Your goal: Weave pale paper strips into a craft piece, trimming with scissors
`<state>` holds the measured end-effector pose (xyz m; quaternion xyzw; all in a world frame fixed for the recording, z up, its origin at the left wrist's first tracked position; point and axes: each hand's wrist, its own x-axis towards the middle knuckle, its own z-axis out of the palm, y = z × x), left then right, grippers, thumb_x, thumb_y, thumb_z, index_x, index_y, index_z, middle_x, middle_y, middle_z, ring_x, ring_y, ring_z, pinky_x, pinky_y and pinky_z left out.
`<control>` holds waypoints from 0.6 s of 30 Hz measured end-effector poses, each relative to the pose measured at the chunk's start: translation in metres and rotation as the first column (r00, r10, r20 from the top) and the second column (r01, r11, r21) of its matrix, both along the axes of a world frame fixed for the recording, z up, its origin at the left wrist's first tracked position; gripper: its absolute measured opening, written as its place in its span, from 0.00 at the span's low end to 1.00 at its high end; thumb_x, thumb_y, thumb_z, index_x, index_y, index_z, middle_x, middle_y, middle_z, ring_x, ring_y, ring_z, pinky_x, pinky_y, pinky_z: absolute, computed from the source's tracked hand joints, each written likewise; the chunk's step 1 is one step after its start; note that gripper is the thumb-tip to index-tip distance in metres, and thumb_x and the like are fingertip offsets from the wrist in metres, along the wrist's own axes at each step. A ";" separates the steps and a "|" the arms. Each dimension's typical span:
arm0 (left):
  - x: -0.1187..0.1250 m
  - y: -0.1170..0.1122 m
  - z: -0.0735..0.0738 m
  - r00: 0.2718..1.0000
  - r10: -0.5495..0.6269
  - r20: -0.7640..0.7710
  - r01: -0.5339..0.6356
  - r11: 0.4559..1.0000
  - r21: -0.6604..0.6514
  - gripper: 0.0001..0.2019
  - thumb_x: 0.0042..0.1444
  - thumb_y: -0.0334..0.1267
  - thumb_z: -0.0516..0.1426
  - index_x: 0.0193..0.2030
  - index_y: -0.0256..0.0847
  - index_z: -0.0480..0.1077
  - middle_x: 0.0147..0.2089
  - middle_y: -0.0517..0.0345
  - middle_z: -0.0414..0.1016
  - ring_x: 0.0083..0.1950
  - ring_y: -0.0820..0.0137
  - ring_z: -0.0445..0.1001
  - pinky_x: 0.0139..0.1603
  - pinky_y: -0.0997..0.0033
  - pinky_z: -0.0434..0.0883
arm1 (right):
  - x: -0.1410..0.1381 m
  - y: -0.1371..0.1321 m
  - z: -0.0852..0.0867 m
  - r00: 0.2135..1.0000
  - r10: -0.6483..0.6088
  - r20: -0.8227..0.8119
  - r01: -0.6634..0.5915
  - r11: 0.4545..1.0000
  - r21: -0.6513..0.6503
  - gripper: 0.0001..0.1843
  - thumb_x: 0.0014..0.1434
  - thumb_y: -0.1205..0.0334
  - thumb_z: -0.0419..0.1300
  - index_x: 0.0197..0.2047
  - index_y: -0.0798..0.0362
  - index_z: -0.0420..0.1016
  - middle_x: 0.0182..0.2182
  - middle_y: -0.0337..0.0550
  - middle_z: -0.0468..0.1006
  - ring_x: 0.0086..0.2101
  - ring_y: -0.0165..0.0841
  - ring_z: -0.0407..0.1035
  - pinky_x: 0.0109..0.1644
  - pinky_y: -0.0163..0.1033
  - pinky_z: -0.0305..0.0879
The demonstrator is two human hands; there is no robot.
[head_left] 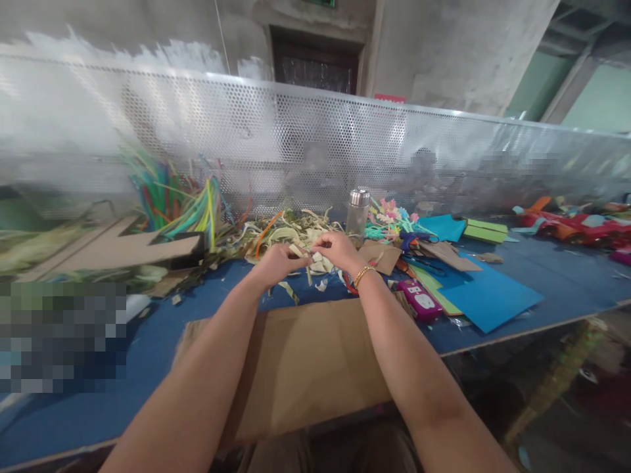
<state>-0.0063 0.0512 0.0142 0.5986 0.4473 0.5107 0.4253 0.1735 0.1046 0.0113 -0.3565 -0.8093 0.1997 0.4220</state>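
Both my hands meet over a heap of pale dried strips [323, 263] at the middle of the table. My left hand [277, 264] is closed with thumb and fingers on a short pale strip [298, 250]. Beside it, my right hand [338, 249] pinches close to the strip's right end; its fingertips hide whatever is between them. A gold bracelet [363, 274] circles my right wrist. Under my forearms lies a flat piece of brown cardboard [310, 368] at the table's front edge.
A bottle with a metal lid [359, 213] stands behind my right hand. To the right are blue paper sheets [493, 295], a purple box [419, 301] and paper flowers [389, 220]. Colourful strips [197, 210] and a cardboard box [118, 253] are at left. A perforated metal screen [236, 131] runs behind.
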 end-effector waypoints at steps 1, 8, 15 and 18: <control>0.000 0.000 0.000 1.000 0.000 0.001 0.000 1.000 0.025 0.06 0.38 0.31 0.67 0.23 0.38 0.73 0.22 0.61 0.70 0.27 0.72 0.67 0.25 0.76 0.61 | 0.001 0.002 -0.002 1.000 -0.001 -0.018 0.000 0.999 -0.037 0.06 0.54 0.62 0.63 0.29 0.55 0.78 0.27 0.38 0.77 0.29 0.28 0.68 0.36 0.33 0.60; -0.003 0.003 0.002 0.986 0.115 0.120 -0.122 0.991 0.051 0.09 0.38 0.36 0.69 0.22 0.37 0.72 0.18 0.64 0.65 0.25 0.75 0.65 0.24 0.77 0.59 | -0.005 -0.001 -0.002 0.998 -0.055 -0.027 0.054 0.998 -0.029 0.09 0.53 0.57 0.64 0.28 0.55 0.79 0.23 0.37 0.76 0.26 0.27 0.66 0.32 0.32 0.57; -0.008 0.015 -0.009 0.960 0.184 0.210 -0.189 0.982 0.004 0.11 0.38 0.38 0.69 0.24 0.37 0.72 0.17 0.64 0.65 0.21 0.77 0.63 0.20 0.78 0.57 | -0.005 -0.002 0.000 1.000 -0.013 -0.003 0.013 1.000 -0.005 0.06 0.52 0.61 0.65 0.28 0.54 0.79 0.24 0.37 0.76 0.26 0.26 0.65 0.33 0.31 0.58; -0.008 0.017 -0.011 0.951 0.204 0.233 -0.204 0.979 -0.026 0.10 0.37 0.37 0.69 0.24 0.38 0.72 0.16 0.63 0.65 0.21 0.75 0.65 0.20 0.77 0.58 | -0.004 -0.002 0.001 1.000 0.013 0.011 -0.013 1.000 -0.002 0.04 0.52 0.63 0.65 0.28 0.54 0.79 0.24 0.36 0.76 0.26 0.26 0.65 0.33 0.31 0.57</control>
